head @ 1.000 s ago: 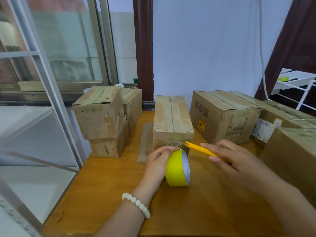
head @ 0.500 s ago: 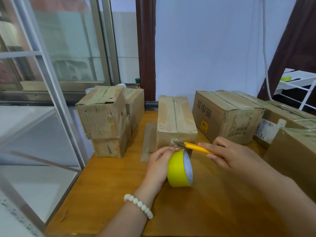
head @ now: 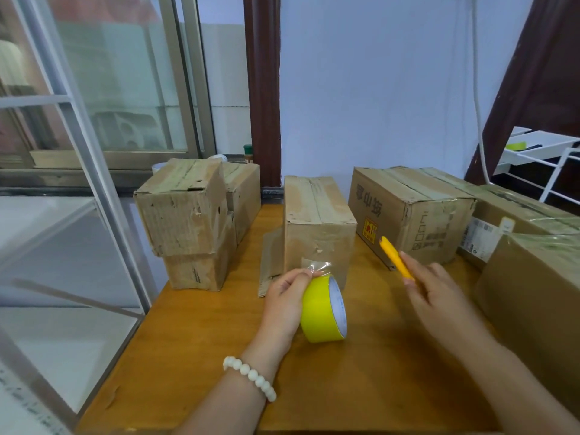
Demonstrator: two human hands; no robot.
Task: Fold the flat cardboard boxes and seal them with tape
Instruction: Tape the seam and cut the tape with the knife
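Left hand: the left hand is in the lower middle of the frame and its fingers are curled against the left side of the tape roll; the fingertips pinch the clear tape end at the top of the roll.
Tape roll: it is yellow and stands on its edge on the wooden table, just in front of the middle box.
Right hand: the right hand is at the right of centre, apart from the left hand; it holds a yellow cutter whose tip points up and to the left.
Cutter: whether a blade is out, I cannot tell.
Middle box: it is closed and upright in the centre of the frame; a flat cardboard piece leans beside its left wall.
Left boxes: two worn boxes are stacked at the middle left.
Right boxes: a printed box is at the centre right, and a large box is at the right edge.
Wrist: a white bead bracelet is on the left wrist.
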